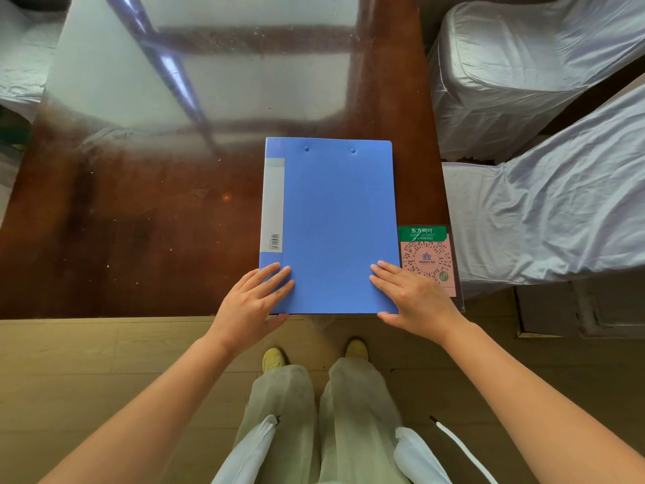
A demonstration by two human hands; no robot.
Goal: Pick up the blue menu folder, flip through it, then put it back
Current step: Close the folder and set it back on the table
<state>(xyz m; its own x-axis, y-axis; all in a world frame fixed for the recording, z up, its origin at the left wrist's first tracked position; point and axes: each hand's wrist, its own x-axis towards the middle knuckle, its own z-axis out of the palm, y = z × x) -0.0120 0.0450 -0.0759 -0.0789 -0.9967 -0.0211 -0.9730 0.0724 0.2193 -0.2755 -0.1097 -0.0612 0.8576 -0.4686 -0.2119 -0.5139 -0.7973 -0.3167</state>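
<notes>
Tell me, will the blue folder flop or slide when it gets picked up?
The blue folder lies flat with straight edges, so it probably stays stiff. It looks thin, so likely light. The table is glossy, so it may slide easily under the left hand and right hand.

The surface [146, 211] is dark reddish-brown wood under a glossy transparent cover showing window reflections. A QR-code card [427, 260] — green header, pink body — lies flat at the near right corner. Two chairs in pale fabric covers [544, 190] stand beside the right edge — floor [87, 361] is light wood.
</notes>
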